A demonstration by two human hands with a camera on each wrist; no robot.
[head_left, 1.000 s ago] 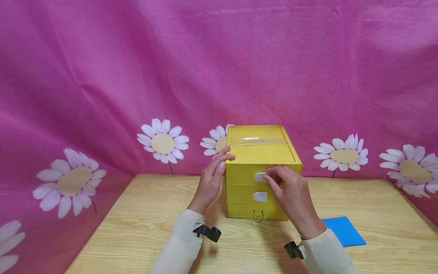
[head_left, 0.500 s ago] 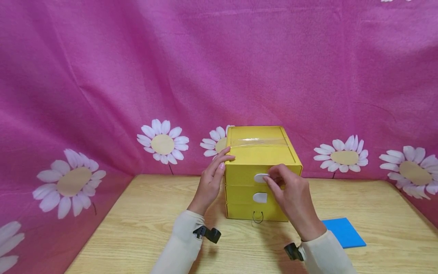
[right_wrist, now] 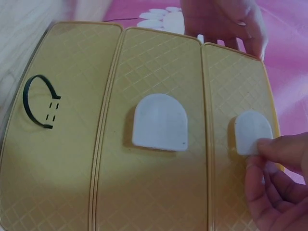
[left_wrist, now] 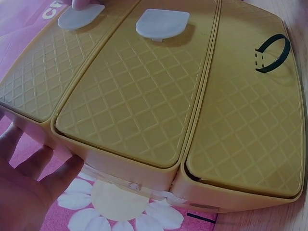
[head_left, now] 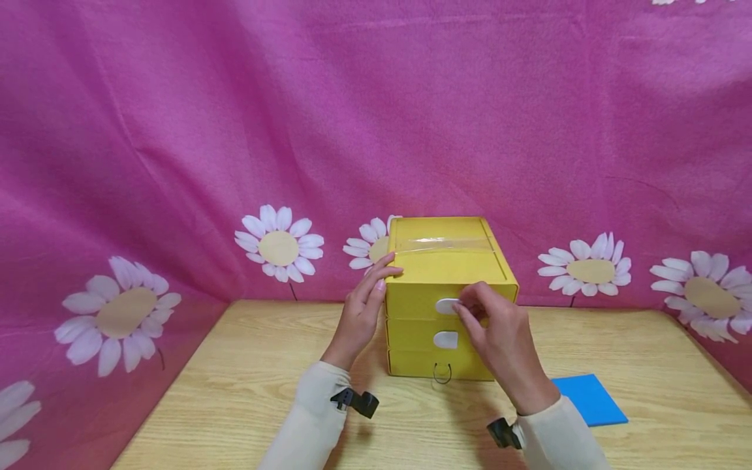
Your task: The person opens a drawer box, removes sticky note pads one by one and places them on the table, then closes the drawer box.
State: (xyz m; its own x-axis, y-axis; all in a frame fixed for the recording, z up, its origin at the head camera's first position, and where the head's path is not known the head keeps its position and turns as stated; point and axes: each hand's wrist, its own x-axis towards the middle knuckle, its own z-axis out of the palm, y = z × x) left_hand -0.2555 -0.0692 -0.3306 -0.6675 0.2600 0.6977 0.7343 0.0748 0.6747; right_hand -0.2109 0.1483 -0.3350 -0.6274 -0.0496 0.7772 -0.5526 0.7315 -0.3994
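Note:
A yellow three-drawer box (head_left: 411, 333) stands on the table, all its drawers closed. The top and middle drawers have white rounded handles; the bottom one has a dark loop (right_wrist: 36, 101). My right hand (head_left: 499, 333) pinches the edge of the top drawer's white handle (right_wrist: 252, 132) between thumb and fingertips. On the box's left side, my left hand (head_left: 364, 313) rests with straight fingers, its fingertips at the top edge. The left wrist view shows those fingers (left_wrist: 62, 175) spread along the side wall. The middle white handle (left_wrist: 162, 23) is untouched.
A flat blue square (head_left: 590, 399) lies on the wooden table (head_left: 235, 391), right of the box and partly behind the right forearm. Clear tape (head_left: 443, 244) crosses the box top. A pink cloth (head_left: 376, 117) with white flowers hangs behind and to the sides.
The view has tipped slightly, so everything sits a little lower in the frame. Both hands keep their places, and the drawers remain closed.

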